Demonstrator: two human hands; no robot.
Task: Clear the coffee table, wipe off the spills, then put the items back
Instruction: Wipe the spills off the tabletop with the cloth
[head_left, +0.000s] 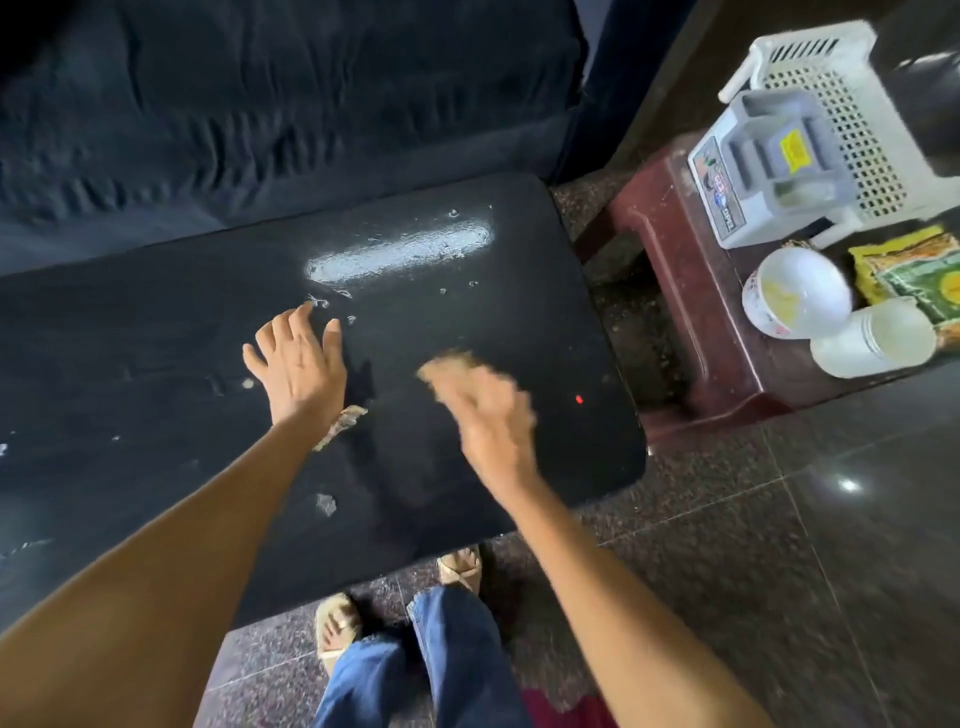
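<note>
Left hand (296, 358) flat, fingers spread, on coffee table (519, 291) — right hand (488, 410) blurred, grip unclear.

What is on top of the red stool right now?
The red stool holds a white basket, grey container, bowl, white cup and yellow-green packet. Anything beneath them is hidden.

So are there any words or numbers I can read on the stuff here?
None can be read.
Yellow sticker on the grey box: print too small.
Picture label on the box's side: blurred.
Yellow-green packet: print blurred.
White bowl: rim pattern, unreadable.
</note>
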